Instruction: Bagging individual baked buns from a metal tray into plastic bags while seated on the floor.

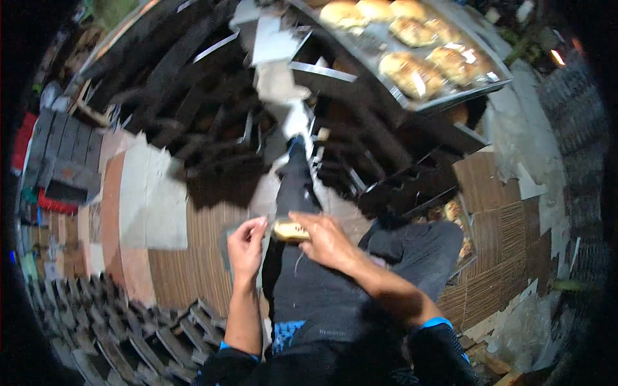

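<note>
A small yellowish bun or pastry point(290, 231) with dark specks on top lies in the grasp of my right hand point(324, 239), above my dark-trousered leg. My left hand point(248, 241) is just left of it, thumb and fingertips close together; whether something thin is between them is too blurred to tell. Ahead at the upper right, a metal tray point(456, 100) bears several golden-brown baked buns point(410, 72), some with clear shiny wrapping on them.
Dark stacked trays or racks point(193, 106) stand on both sides in front of me. Another tray of buns point(466, 231) sits low beside my right knee. Grey slatted stacks point(164, 342) are at lower left, a grey crate point(70, 178) at far left. Tiles point(154, 198) cover the floor.
</note>
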`<action>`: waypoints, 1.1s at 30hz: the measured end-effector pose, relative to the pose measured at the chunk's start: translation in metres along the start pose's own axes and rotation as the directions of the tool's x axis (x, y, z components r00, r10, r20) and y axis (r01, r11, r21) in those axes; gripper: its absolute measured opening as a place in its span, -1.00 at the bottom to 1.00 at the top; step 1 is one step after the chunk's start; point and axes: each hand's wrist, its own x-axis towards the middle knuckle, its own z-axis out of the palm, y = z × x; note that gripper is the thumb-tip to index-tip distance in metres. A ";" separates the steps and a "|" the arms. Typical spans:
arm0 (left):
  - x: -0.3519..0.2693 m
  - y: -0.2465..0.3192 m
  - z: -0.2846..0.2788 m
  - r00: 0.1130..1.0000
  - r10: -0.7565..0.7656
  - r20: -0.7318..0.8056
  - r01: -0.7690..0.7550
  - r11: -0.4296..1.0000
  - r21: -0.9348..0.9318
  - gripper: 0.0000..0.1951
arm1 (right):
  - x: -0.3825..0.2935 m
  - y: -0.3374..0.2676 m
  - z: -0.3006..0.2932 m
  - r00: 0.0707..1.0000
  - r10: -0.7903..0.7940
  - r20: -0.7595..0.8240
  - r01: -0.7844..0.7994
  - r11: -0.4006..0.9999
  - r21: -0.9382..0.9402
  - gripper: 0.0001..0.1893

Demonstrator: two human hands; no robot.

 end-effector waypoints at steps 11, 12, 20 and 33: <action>-0.003 -0.008 0.049 0.986 0.161 0.031 -0.161 0.987 -0.005 -0.89 | 0.063 -0.049 -0.288 0.661 0.126 -0.740 0.063 0.973 0.222 -0.76; -0.007 0.002 0.078 0.958 0.271 0.089 -0.274 0.962 0.019 -0.87 | 0.077 -0.039 -0.310 0.649 0.107 -0.754 -0.160 0.987 0.002 -0.78; -0.039 -0.080 0.128 0.499 -0.100 0.861 -0.643 0.624 0.445 -0.71 | -0.007 -0.019 -0.158 0.661 -0.552 -0.507 0.251 0.800 -0.545 -0.94; -0.019 -0.039 0.122 0.509 0.117 0.853 -0.624 0.732 0.272 -0.53 | -0.124 0.029 -0.074 0.672 0.162 -0.723 -0.177 0.983 0.056 -0.94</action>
